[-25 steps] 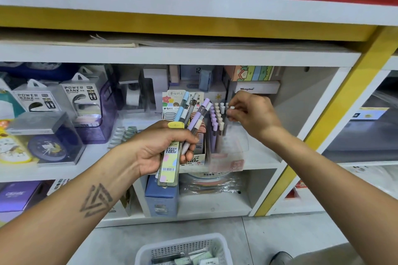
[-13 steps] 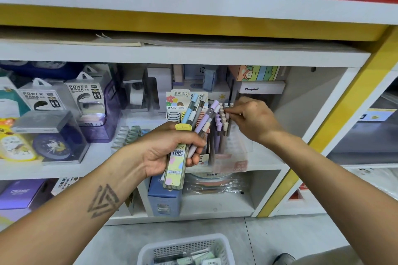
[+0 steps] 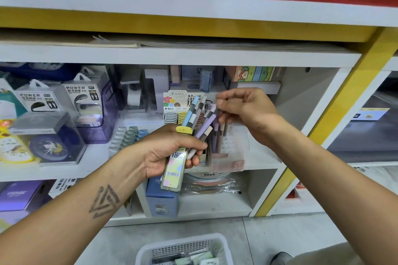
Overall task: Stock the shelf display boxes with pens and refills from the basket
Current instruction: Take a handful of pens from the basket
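Smooth matt plastic pens (image 3: 201,121) in pastel blue, grey and lilac fan out of my left hand (image 3: 170,153), against a glossy printed refill case (image 3: 173,173) with a yellow plastic cap. The display box (image 3: 231,153) on the shelf is clear, shiny plastic. Shelf boards (image 3: 172,55) look like white matt laminate. Below, the basket (image 3: 185,247) is white perforated plastic.

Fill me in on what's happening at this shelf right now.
A person is stocking a stationery shelf. The left hand holds a bundle of pens together with flat refill packs. The right hand is at the tops of the pens standing in the clear display box, fingers pinched together there. A white basket with more stock sits on the floor below.
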Tool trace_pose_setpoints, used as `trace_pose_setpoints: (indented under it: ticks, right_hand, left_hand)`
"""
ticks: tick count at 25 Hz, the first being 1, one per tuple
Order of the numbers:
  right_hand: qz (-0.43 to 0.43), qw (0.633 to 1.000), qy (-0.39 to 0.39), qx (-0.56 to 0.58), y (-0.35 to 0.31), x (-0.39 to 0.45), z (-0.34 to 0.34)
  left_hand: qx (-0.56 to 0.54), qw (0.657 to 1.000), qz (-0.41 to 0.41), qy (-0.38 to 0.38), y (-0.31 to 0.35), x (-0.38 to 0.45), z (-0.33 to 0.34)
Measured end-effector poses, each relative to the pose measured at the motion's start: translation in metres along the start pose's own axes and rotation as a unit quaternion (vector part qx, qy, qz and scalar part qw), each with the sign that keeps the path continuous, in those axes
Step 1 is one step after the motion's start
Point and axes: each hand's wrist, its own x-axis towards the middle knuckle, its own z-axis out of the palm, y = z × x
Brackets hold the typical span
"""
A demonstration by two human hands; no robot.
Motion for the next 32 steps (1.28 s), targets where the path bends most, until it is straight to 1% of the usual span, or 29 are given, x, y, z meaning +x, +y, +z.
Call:
trace_pose_setpoints:
  ticks: [3, 4, 5, 6, 8, 10, 12, 13, 17, 21, 25, 27, 28, 29, 30, 31, 32]
  right_hand:
    - [-0.031, 0.99, 0.138, -0.006, -0.003, 0.008, -0.015]
    - [-0.052, 0.984, 0.17, -0.03, -0.004, 0.01, -0.021]
    - [-0.076, 0.979, 0.178, -0.065, -0.005, 0.011, -0.024]
    - [-0.1, 0.975, 0.165, -0.11, -0.005, 0.01, -0.025]
    - [-0.138, 0.961, 0.097, -0.221, -0.002, 0.003, -0.021]
    - [-0.163, 0.924, 0.031, -0.345, 0.007, -0.007, -0.014]
    - [-0.203, 0.89, -0.005, -0.409, 0.017, -0.013, -0.011]
    - [-0.216, 0.882, -0.017, -0.418, 0.021, -0.015, -0.011]
    - [-0.233, 0.873, -0.039, -0.427, 0.023, -0.017, -0.014]
    - [-0.274, 0.848, -0.065, -0.45, 0.018, -0.017, -0.018]
    - [-0.269, 0.851, -0.09, -0.441, 0.02, -0.018, -0.016]
    - [-0.283, 0.83, -0.118, -0.466, 0.023, -0.019, -0.01]
    - [-0.287, 0.815, -0.125, -0.487, 0.024, -0.019, -0.008]
    - [-0.281, 0.811, -0.118, -0.5, 0.025, -0.017, -0.007]
    - [-0.265, 0.821, -0.098, -0.495, 0.025, -0.015, -0.007]
    - [-0.232, 0.853, -0.069, -0.462, 0.022, -0.013, -0.006]
    - [-0.179, 0.902, -0.039, -0.392, 0.019, -0.012, -0.004]
  left_hand:
    - [-0.001, 1.0, 0.0, 0.006, 0.001, -0.003, -0.005]
    - [-0.003, 1.0, 0.002, 0.014, 0.002, -0.004, -0.007]
    - [-0.007, 1.0, 0.004, 0.024, 0.002, -0.004, -0.009]
    - [-0.01, 0.999, 0.006, 0.036, 0.003, -0.005, -0.011]
    - [-0.013, 0.998, 0.007, 0.058, 0.003, -0.006, -0.013]
    - [-0.015, 0.998, 0.005, 0.066, 0.003, -0.006, -0.014]
    - [-0.015, 0.998, 0.005, 0.065, 0.004, -0.007, -0.013]
    - [-0.015, 0.998, 0.006, 0.063, 0.004, -0.007, -0.012]
    - [-0.013, 0.998, 0.005, 0.061, 0.004, -0.008, -0.01]
    - [-0.002, 0.999, 0.008, 0.053, 0.004, -0.009, -0.009]
    - [0.0, 0.999, 0.006, 0.045, 0.003, -0.01, -0.008]
    - [0.0, 0.999, 0.007, 0.033, 0.002, -0.01, -0.007]
    - [0.002, 1.0, 0.009, 0.026, 0.002, -0.011, -0.007]
    - [0.002, 1.0, 0.009, 0.02, 0.002, -0.01, -0.006]
    - [0.003, 1.0, 0.009, 0.015, 0.002, -0.01, -0.005]
    - [0.004, 1.0, 0.01, 0.011, 0.002, -0.01, -0.004]
    - [0.007, 1.0, 0.011, 0.006, 0.001, -0.01, -0.004]
